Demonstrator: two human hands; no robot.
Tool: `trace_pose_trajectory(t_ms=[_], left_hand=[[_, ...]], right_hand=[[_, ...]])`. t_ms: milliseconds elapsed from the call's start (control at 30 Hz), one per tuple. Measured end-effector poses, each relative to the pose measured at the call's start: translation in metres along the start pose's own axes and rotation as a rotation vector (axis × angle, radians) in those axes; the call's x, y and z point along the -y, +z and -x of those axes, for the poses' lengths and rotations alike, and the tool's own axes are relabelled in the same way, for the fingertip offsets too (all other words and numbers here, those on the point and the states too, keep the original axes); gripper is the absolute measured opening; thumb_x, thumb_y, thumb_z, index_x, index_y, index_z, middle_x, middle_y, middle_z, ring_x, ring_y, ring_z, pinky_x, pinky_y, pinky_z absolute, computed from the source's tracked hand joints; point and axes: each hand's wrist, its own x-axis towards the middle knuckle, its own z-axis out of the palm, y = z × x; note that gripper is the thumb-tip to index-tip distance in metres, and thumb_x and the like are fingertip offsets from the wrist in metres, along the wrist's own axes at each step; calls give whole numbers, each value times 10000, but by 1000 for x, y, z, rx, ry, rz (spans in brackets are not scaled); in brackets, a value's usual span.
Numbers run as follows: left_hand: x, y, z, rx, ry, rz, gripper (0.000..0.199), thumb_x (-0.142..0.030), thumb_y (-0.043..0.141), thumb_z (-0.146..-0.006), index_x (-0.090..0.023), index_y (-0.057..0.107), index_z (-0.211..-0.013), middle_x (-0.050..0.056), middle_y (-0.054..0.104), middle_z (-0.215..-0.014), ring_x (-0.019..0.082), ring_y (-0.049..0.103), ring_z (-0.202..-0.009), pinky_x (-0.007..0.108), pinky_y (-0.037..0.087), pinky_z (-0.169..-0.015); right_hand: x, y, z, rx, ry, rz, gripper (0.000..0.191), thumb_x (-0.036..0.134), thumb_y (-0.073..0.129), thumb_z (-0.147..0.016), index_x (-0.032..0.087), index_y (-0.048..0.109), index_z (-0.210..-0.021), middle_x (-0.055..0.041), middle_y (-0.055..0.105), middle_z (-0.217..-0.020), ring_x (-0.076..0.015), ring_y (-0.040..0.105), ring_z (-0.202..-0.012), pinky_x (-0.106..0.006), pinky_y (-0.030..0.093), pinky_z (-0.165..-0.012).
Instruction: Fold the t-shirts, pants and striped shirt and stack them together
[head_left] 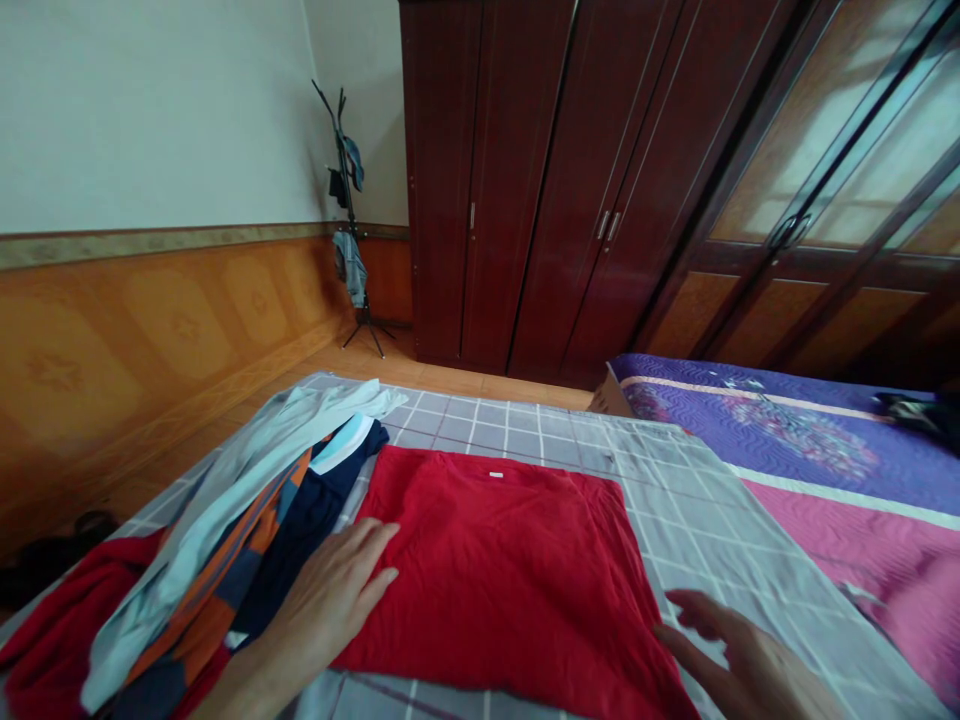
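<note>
A red T-shirt [502,560] lies spread flat in front of me, its neckline with a small white label on the far side. The sides look tucked under or folded in, making a near-rectangle. At the shirt's left edge, my left hand [337,580] is open, fingertips over the fabric. Off the right edge, my right hand [735,640] is open, fingers apart and curved, its thumb close to the cloth; whether it touches I cannot tell. Neither hand grips anything.
Left of the shirt lies a pile of clothes [225,540], white, orange, navy and red, on the grey checked sheet [525,420]. A purple and pink bedspread [795,420] lies to the right. Behind stand a dark red wardrobe [510,180] and a coat rack [349,190].
</note>
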Motion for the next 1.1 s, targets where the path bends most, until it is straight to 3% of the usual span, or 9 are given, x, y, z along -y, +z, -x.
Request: trace_pose_trajectory(t_ms=[67,167,233,333,433,533,833,1100], left_hand=[[-26,-2,-18,10,167,26,372,-294,473,-885,-232,533,-1246,57,565,-1262,236,515,-1173,378,399,-1013],[-62,7,-50,21,326,21,327,-265,442,-910,-207,539,-1217,77,557,-1255,243,498,-1179,408,384,-1023],[-75,21,-72,39,359,-2,324,-240,406,-923,-184,537,-1214,99,528,-1298,256,448,-1236,433,339,-1055],[-71,51,-100,97,333,-40,390,-254,382,-931,-158,478,-1297,125,415,-1417,278,299,-1347,493,230,-1105],[-52,76,-114,120,290,-42,535,-372,417,-918,-186,334,-1413,104,269,-1501,300,154,-1395,557,140,-1111],[-38,87,-116,105,282,-29,640,-473,426,-899,-221,234,-1455,73,181,-1531,302,86,-1406,557,95,-1116],[-37,80,-118,122,277,-11,639,-542,391,-900,-271,223,-1455,56,164,-1535,308,60,-1408,586,46,-1105],[-35,83,-118,118,275,-3,642,-558,370,-903,-273,216,-1457,47,148,-1539,312,56,-1407,586,43,-1107]], right_hand=[[38,2,-17,-124,-188,35,466,503,457,-836,188,595,-1150,-135,630,-1165,-279,585,-1067,-404,449,-917],[96,21,-47,-154,-435,130,457,362,444,-857,141,545,-1244,-149,545,-1292,-286,485,-1208,-449,380,-1008],[124,40,-68,-96,-482,216,450,251,448,-842,121,536,-1264,-161,486,-1350,-298,434,-1255,-459,367,-1018],[142,66,-92,-16,-483,291,475,224,448,-853,113,495,-1313,-159,415,-1406,-320,360,-1303,-487,315,-1049],[135,85,-104,26,-506,286,523,377,409,-909,138,422,-1373,-125,342,-1455,-319,273,-1347,-500,255,-1083],[118,94,-110,2,-523,255,603,533,333,-916,193,357,-1414,-84,274,-1491,-309,197,-1375,-505,210,-1102],[87,95,-137,-126,-297,291,689,602,323,-891,139,386,-1397,-133,299,-1477,-345,196,-1369,-537,168,-1094],[87,98,-138,-130,-281,290,659,574,332,-899,149,381,-1401,-114,298,-1481,-340,197,-1369,-537,166,-1091]])
